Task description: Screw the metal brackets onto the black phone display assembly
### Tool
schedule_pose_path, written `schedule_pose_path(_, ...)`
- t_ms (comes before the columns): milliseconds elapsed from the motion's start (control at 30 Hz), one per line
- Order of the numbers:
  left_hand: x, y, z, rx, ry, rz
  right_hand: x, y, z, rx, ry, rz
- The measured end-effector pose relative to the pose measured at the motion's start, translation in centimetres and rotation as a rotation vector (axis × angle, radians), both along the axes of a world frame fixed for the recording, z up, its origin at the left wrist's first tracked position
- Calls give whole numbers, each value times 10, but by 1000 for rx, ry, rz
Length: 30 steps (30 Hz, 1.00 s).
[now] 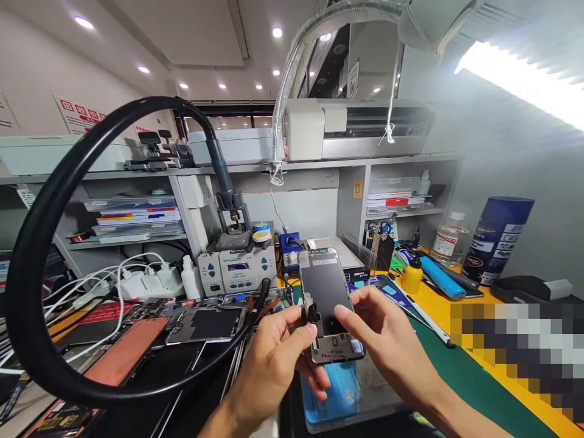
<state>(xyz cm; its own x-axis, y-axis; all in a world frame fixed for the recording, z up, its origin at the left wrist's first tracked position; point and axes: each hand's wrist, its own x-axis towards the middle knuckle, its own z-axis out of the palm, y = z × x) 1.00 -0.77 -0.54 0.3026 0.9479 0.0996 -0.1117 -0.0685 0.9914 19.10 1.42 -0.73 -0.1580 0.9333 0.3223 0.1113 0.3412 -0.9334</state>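
Observation:
I hold an opened phone screen assembly point(325, 291) upright above the bench, its dark inner side and flex cables facing me. My left hand point(274, 359) is closed round its lower left edge, thumb pressed by a small black flex connector point(311, 311). My right hand point(383, 340) pinches the lower right part with thumb and forefinger. Below the hands lies a blue phone body point(331, 386) on a clear tray.
A thick black hose point(27, 292) loops at left, leading to a hot-air station point(237, 267). Dismantled phones point(205, 322) and a copper-coloured plate point(128, 350) lie left. A yellow bottle point(412, 277), blue tool point(440, 277), clear bottle point(449, 240) and blue can point(497, 237) stand right.

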Motion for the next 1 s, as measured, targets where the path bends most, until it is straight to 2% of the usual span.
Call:
schedule_pose_path(67, 2, -1, 0, 4, 49, 20, 0, -2, -3, 281, -60, -211)
schedule_pose_path(100, 3, -1, 0, 7, 64, 24, -1, -4, -4, 389, -97, -245)
schedule_pose_path(167, 5, -2, -1, 15, 66, 35, -6, -7, -6, 483, -166, -244)
schedule_pose_path(467, 11, -5, 3, 75, 67, 28, -13, -9, -11, 429, -172, -225)
schedule_pose_path(733, 10, -4, 0, 25, 78, 50, -11, -8, -1, 289, -133, -158)
schedule_pose_path(1000, 10, -1, 1, 10, 92, 69, -4, -4, -1, 143, -52, -107)
